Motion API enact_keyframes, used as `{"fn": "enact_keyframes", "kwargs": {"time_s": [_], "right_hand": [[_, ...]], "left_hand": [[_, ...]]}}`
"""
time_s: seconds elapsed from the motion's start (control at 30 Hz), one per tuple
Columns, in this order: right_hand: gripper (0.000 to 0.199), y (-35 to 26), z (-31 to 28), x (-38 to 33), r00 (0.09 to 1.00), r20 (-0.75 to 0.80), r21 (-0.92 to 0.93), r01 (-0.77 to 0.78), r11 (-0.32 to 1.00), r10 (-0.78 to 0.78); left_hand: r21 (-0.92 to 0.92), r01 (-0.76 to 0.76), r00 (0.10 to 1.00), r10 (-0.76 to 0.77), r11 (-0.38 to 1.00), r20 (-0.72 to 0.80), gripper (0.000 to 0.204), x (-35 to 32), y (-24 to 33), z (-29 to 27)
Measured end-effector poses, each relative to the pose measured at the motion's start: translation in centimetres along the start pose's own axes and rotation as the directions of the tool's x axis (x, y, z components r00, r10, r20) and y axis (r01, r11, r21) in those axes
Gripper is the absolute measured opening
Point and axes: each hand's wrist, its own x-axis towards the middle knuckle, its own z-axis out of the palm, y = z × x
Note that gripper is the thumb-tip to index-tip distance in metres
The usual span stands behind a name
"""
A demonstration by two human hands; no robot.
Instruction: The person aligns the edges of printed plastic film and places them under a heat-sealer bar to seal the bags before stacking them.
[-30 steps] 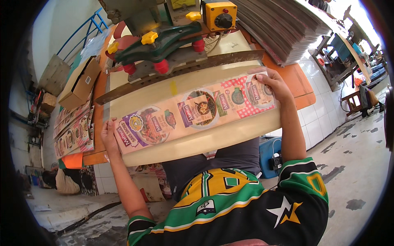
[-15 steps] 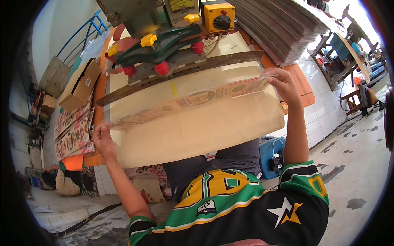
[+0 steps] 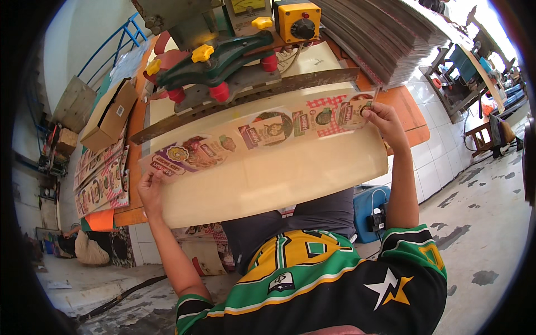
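Observation:
A long transparent plastic sheet printed with food pictures [image 3: 265, 133] stretches between my hands, its print facing up. My left hand [image 3: 151, 192] pinches the left end near the lower corner. At the other end, my right hand [image 3: 387, 124] grips the edge between thumb and fingers. Beneath the sheet lies a wide, plain beige mat [image 3: 279, 181] that curves down over the front edge of the work surface toward my lap. Just beyond the sheet's far edge runs a long dark metal bar [image 3: 251, 101], part of a press with a green clamp frame [image 3: 226, 58].
Yellow knobs [image 3: 202, 53] and red feet [image 3: 219, 92] sit on the frame. Behind it is a yellow control box [image 3: 297, 22]. A tall stack of sheets [image 3: 379, 39] stands back right. At left are an open carton [image 3: 109, 114] and printed sheets [image 3: 100, 187]. A person crouches far left.
The printed sheet has tilted from nearly edge-on to lying flatter, so its pictures now show clearly. My left hand has shifted slightly right; my right hand has lowered a little.

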Motion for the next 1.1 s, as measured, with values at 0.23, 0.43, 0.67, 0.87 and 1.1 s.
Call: {"fn": "enact_keyframes", "kwargs": {"time_s": [0.23,0.43,0.67,0.87,1.1], "right_hand": [[0.026,0.5,0.7,-0.2,0.996,0.048,0.246,-0.078,0.966,0.069],[0.048,-2.0,1.8,-0.8,0.996,0.071,0.41,-0.083,0.908,0.059],[0.057,-3.1,2.1,-1.0,0.991,0.12,0.488,-0.105,0.867,0.052],[0.04,-2.7,2.2,-0.9,0.986,0.072,0.502,-0.165,0.849,0.15],[0.032,-2.4,2.1,-1.0,0.983,0.117,0.508,-0.182,0.842,0.142]], "left_hand": [[-0.192,0.017,0.999,-0.011,0.981,0.037,0.018,0.0,-0.2,-0.3],[-0.343,0.104,0.994,-0.085,0.934,0.072,0.03,-0.3,2.1,0.9],[-0.385,0.114,0.992,-0.084,0.916,0.094,0.037,0.3,3.6,2.4],[-0.382,0.202,0.974,-0.144,0.902,0.176,0.025,0.9,3.6,2.3],[-0.29,0.205,0.978,-0.181,0.935,0.108,0.021,0.8,2.5,2.0]]}}
